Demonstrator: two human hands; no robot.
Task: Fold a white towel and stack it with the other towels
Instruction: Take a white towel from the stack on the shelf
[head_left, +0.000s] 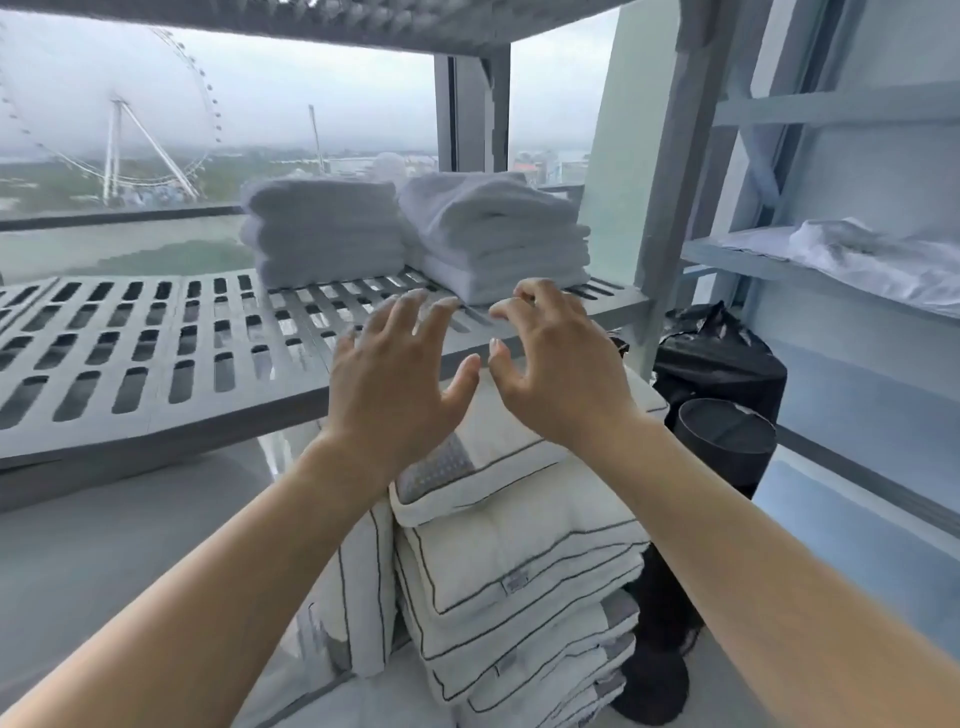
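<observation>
since only the head view is on hand, all entries come from it. left hand (395, 374): empty, fingers spread wide and nearly straight, hovering over the front edge of the slatted shelf (156, 338). right hand (561, 374): empty too, fingers apart and loosely curled, touching nothing i can make out. both are just in front of the right towel stack (493, 249). the left towel stack (322, 228) stands beside it; touching or not, cannot tell. every towel on this shelf is folded. the top towel (483, 200) of the right stack lies a little askew. judgement: folding and placing look done, with at most a squaring-up of that top towel left. a crumpled white cloth (872, 254) lies on the side shelf, well apart; towel or not, cannot tell. stacked cushions (519, 545) stand below the shelf.
</observation>
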